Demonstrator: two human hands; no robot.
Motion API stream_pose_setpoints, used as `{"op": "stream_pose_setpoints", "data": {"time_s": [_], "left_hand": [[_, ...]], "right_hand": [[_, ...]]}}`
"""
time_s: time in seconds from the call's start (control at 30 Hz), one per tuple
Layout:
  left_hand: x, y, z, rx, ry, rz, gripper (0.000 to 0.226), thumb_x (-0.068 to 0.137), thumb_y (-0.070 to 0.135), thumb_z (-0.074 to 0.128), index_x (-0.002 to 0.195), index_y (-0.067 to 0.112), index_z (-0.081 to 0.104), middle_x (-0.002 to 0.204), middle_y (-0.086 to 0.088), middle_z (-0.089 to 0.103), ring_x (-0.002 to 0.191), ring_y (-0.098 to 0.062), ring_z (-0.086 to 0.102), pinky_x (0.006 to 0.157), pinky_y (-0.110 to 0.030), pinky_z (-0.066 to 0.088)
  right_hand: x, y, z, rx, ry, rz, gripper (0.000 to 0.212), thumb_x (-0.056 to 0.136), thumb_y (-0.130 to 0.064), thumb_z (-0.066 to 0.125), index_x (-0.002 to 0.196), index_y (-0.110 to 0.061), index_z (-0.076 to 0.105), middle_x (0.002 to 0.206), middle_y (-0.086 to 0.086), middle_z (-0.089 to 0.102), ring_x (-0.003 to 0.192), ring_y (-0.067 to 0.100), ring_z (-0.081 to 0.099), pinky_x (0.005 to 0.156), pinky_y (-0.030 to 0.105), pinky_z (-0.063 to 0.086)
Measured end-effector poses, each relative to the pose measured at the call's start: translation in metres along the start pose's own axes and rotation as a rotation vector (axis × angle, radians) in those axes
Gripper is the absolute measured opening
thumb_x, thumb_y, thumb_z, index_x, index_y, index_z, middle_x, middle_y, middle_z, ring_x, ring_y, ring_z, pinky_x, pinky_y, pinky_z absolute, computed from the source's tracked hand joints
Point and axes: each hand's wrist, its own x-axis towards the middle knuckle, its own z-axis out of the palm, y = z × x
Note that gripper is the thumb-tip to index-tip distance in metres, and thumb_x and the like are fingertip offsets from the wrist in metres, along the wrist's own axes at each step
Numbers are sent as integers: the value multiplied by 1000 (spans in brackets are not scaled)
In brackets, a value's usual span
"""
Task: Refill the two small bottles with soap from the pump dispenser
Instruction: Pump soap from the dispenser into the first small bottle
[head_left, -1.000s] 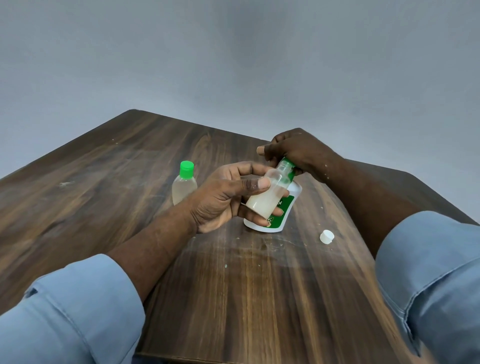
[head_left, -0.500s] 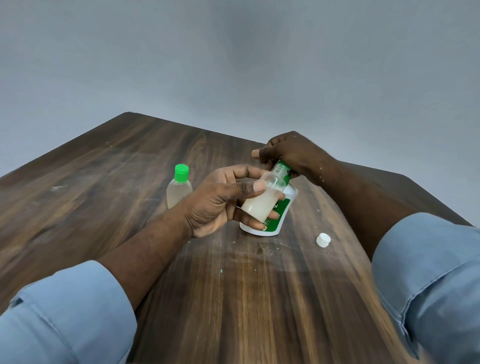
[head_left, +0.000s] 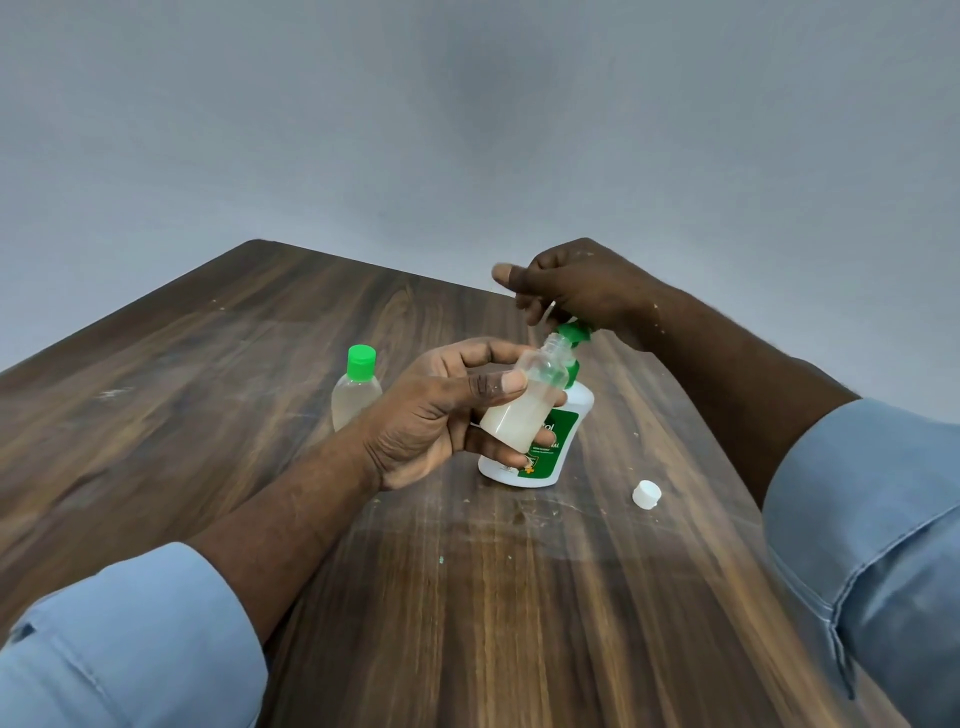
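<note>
Two curled hands (head_left: 441, 415) (head_left: 576, 291): bottle (head_left: 519, 410), pump (head_left: 574, 332).

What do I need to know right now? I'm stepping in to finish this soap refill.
Left hand grips the open small bottle, tilted, mouth at the spout, roughly half full.
Right hand curls over the head of the pump dispenser.
White cap lies on the table right of it.
Green-capped bottle stands capped, liquid inside.
Left: top up, then cap.
</note>
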Motion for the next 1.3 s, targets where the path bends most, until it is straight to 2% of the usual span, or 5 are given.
{"op": "stream_pose_setpoints", "data": {"time_s": [0.13,0.37,0.47,0.77,1.3], "left_hand": [[1,-1,-1,1,5,-7,40,93,16,65,132,8,60,127,-29,69,97,-43,75,67,-43,66],[0,-1,1,-9,9,-2,41,88,21,70,128,11,65,127,-29,69,98,-42,75,67,-43,66],[1,-1,1,-18,5,1,37,90,21,70,126,12,67,127,-30,69,98,-42,76,68,-43,66],[-1,-1,2,-2,21,-41,34,93,14,65,126,8,66,124,-29,70,96,-43,76,65,-44,66],[-1,0,1,-5,13,-20,37,96,14,62,132,5,60,127,-30,68,99,-44,75,66,-42,66]], "right_hand": [[4,-3,7,117,48,-5,57,89,-61,68,89,-4,73,77,5,74,55,10,63,52,20,50],[13,3,21,-90,134,-13,50,87,-62,70,83,-12,75,72,-2,76,55,4,67,71,31,61],[14,4,21,-134,147,-13,50,85,-57,75,84,-8,75,71,-1,76,63,11,69,77,37,62],[11,15,30,-90,145,46,42,86,-46,78,87,-5,75,69,-2,76,61,11,67,79,39,61],[10,6,25,-131,144,16,41,87,-47,77,85,-6,74,69,0,76,62,10,67,82,42,62]]}}
